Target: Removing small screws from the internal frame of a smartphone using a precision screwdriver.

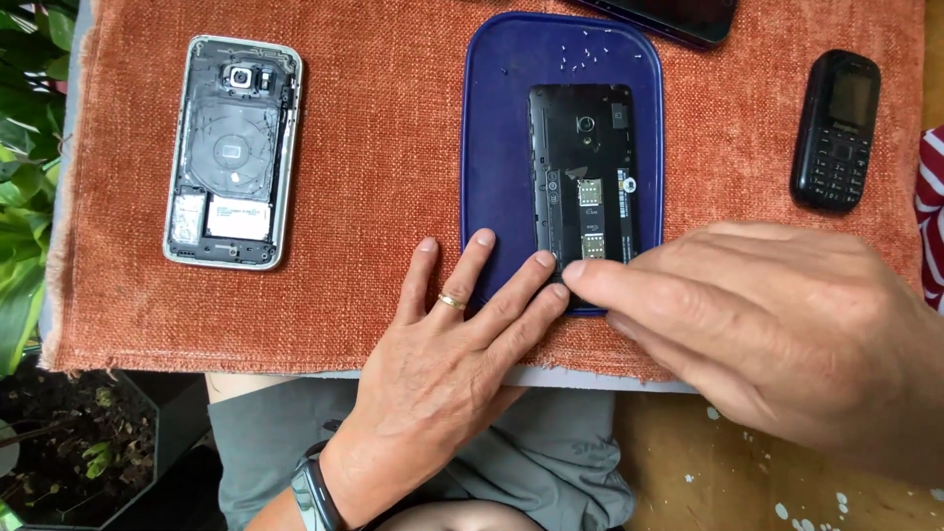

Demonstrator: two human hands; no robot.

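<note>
A black smartphone (585, 167) with its back cover off lies on a dark blue tray (497, 147), its card slots showing. My left hand (447, 364), with a ring and a dark wristband, rests flat on the cloth; its fingertips touch the phone's lower left corner and the tray's rim. My right hand (777, 324) comes in from the right. Its fingers press on the phone's bottom edge and hide that end. Neither hand visibly holds anything. Several tiny screws (585, 54) lie at the tray's far end.
An orange cloth (374, 147) covers the table. A second opened smartphone (234, 152) with a silver frame lies at the left. A small black keypad phone (836, 128) lies at the right, another dark device (678, 18) at the top edge. Green plants (25, 177) stand left.
</note>
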